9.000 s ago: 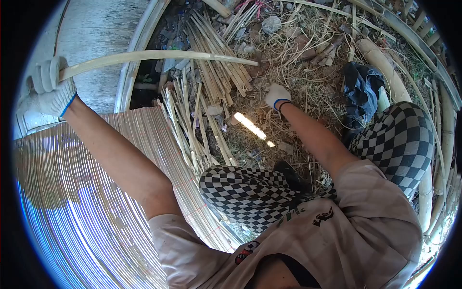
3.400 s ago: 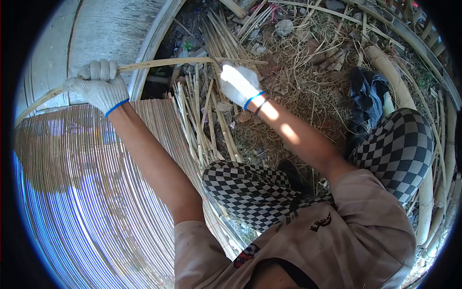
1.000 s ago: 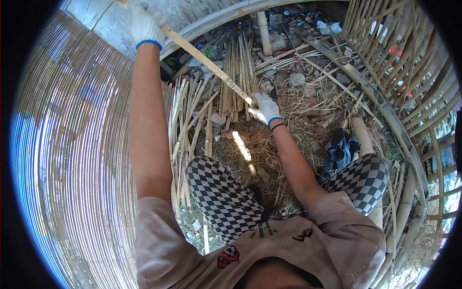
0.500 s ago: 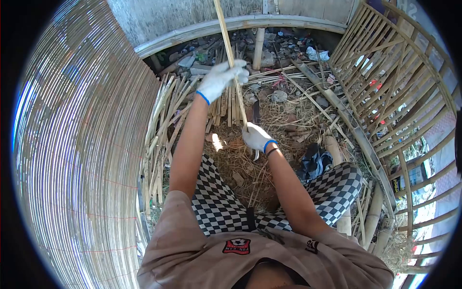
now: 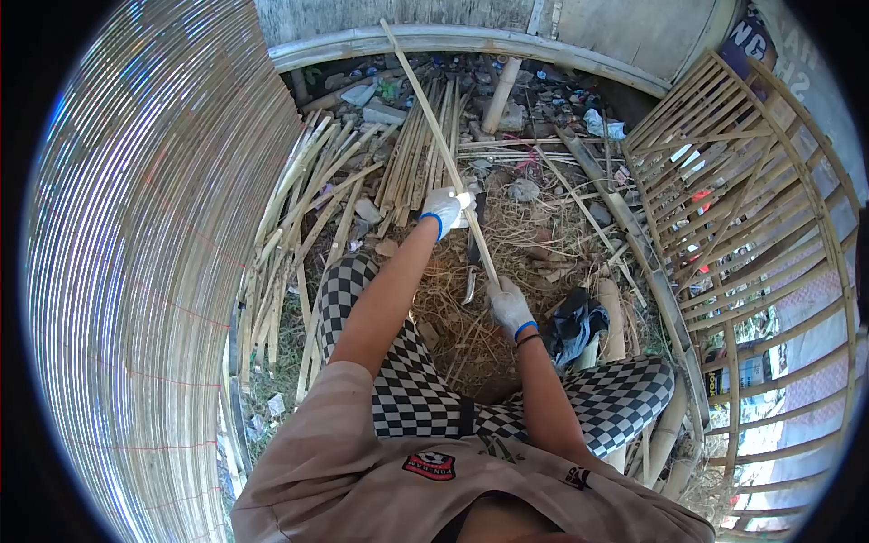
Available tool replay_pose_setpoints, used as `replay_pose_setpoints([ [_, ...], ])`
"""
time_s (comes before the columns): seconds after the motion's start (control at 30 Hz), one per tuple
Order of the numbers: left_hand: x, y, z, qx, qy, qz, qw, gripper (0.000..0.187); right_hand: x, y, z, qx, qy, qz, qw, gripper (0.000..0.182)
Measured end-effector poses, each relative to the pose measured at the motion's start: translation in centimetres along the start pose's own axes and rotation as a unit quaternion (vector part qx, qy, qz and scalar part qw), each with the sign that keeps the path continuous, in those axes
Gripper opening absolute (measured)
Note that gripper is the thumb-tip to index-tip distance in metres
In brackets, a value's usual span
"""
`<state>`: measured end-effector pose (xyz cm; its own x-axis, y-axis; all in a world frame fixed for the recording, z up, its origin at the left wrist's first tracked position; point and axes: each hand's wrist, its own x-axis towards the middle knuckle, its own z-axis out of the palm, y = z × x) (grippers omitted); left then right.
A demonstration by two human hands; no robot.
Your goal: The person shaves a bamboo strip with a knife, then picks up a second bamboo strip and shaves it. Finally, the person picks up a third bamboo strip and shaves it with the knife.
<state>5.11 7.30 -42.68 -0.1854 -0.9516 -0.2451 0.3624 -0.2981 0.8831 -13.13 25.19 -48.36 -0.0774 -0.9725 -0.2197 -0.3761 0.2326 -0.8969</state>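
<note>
A long, pale bamboo strip (image 5: 422,98) slants from the far wall side down toward my lap. Near its lower end my right hand (image 5: 510,306), in a white glove with a blue cuff, is closed around it. Farther up, my left hand (image 5: 446,208), gloved the same way, wraps the strip around its middle. On the ground between my hands lies a long knife with a dark blade and a pale curved handle (image 5: 470,285), the blade partly hidden by the left hand and the strip.
A bundle of cut bamboo strips (image 5: 412,167) lies ahead, and more strips (image 5: 281,244) pile at the left. A slatted bamboo screen (image 5: 145,317) stands left, a bamboo lattice (image 5: 751,217) right. Shavings (image 5: 534,240) and a dark plastic bag (image 5: 576,324) are on the ground.
My left hand has moved down the strip toward me, its fingers now closed around it. The strip's far end has swung left and lower in view, and my right hand is slightly lower.
</note>
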Motion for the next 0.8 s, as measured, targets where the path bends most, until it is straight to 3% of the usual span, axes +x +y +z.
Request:
replay_pose_setpoints([
  [0.23,2.1,-2.2,-0.4,0.003,0.064,-0.002,0.998,0.025,1.3,3.3,1.6,-0.019,0.059,0.000,0.998,0.034],
  [0.3,2.4,-2.5,-0.5,-0.050,0.088,0.000,0.995,0.025,1.2,3.7,2.5,-0.037,0.063,-0.036,0.997,0.033],
  [0.4,1.9,-2.4,0.2,-0.121,0.130,0.025,0.984,0.032,0.3,2.5,2.4,-0.020,0.064,0.008,0.998,0.039],
  [0.5,0.8,-0.9,0.3,-0.142,0.107,0.049,0.983,0.035,-0.4,1.2,1.9,-0.022,0.086,0.010,0.996,0.048],
  [0.67,4.8,-2.8,-1.5,-0.177,0.108,0.087,0.975,0.031,-0.8,0.8,1.9,0.044,0.096,0.038,0.994,0.058],
  [0.8,0.3,0.7,0.5,-0.197,0.032,0.054,0.978,0.024,-0.4,1.9,2.4,0.109,0.079,0.050,0.990,0.064],
])
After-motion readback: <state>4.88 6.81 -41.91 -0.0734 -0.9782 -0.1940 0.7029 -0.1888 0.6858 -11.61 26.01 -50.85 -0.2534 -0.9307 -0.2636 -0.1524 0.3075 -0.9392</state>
